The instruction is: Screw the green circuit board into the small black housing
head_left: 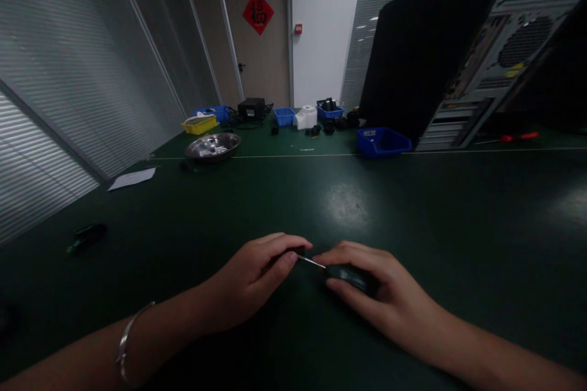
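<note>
My right hand (pixel 373 281) is closed around the dark handle of a screwdriver (pixel 351 277). Its thin metal shaft points left, and the tip meets a small dark piece (pixel 300 251) pinched between the thumb and fingers of my left hand (pixel 263 269). Most of that piece is hidden by the fingers, so its kind does not show. Both hands are low over the green table (pixel 257 195), near the middle of the view. On my left wrist is a silver bangle (pixel 123 345).
A blue bin (pixel 383 142) stands beside a large black computer case (pixel 413 55) at right. Farther back are a steel bowl (pixel 213 146), a yellow basket (pixel 200 124) and a white device (pixel 306 117). At left lie paper (pixel 132 178) and a dark object (pixel 87 236); a red-handled tool (pixel 518 137) is far right.
</note>
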{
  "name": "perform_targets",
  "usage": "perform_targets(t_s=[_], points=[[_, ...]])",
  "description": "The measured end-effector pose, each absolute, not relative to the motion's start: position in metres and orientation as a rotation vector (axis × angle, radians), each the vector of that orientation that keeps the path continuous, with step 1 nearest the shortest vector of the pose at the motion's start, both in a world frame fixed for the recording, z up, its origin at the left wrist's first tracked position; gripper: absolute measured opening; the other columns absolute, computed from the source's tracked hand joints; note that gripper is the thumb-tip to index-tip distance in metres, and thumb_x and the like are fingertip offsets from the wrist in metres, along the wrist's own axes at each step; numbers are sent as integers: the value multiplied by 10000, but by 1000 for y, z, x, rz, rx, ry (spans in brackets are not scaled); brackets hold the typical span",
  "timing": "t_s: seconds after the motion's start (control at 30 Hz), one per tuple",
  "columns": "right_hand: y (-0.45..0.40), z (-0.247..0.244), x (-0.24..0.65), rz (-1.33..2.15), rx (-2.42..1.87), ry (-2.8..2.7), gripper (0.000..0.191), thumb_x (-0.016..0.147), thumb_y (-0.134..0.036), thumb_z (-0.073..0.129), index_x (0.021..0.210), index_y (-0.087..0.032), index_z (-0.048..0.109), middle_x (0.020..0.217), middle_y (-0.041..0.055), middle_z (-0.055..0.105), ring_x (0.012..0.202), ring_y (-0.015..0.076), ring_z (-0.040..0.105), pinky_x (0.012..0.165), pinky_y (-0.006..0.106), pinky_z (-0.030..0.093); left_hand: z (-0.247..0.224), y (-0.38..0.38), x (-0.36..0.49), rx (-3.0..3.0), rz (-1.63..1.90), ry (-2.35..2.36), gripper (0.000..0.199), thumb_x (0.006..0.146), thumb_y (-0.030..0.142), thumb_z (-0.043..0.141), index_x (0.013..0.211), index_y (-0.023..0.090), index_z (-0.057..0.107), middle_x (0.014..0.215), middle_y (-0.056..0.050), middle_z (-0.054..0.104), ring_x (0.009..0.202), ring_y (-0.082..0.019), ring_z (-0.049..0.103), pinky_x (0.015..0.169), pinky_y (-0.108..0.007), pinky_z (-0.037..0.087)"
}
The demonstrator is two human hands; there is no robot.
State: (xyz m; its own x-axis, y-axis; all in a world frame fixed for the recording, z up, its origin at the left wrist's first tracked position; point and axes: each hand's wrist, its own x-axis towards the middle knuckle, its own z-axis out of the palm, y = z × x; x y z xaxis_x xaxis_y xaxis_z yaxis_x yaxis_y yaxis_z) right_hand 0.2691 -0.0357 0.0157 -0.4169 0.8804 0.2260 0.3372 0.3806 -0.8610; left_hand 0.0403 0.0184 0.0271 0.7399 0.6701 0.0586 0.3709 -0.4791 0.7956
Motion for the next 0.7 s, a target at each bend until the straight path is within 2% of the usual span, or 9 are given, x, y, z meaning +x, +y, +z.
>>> perform_targets(t_s=[0.27, 0.47, 0.7], points=[[-35, 18, 269, 1002, -1012, -1922, 254, 898, -158, 568, 1130, -225, 644, 983, 45, 667, 899, 164, 630, 780, 294, 499, 33, 18, 42, 1917, 420, 768, 328, 990, 329, 369, 1197, 203, 590, 1151, -45, 622, 1069, -179, 544, 938, -311, 397], [-36, 17, 269, 1003, -1007, -1914, 244, 893, -163, 573, 1118, -220, 646, 966, 50, 663, 878, 171, 627, 763, 304, 494, 30, 19, 40, 1806, 405, 759, 372, 980, 404, 367, 1204, 215, 595, 958, -38, 614, 899, -168, 535, 836, -308, 410], [-37, 16, 270, 1045, -970, -1948, 246, 903, -164, 567, 1135, -208, 638, 958, 57, 652, 865, 169, 615, 757, 316, 483, 36, 15, 40, 1868, 393, 709, 332, 984, 367, 356, 1124, 189, 598, 1035, -54, 604, 946, -182, 533, 853, -304, 392]])
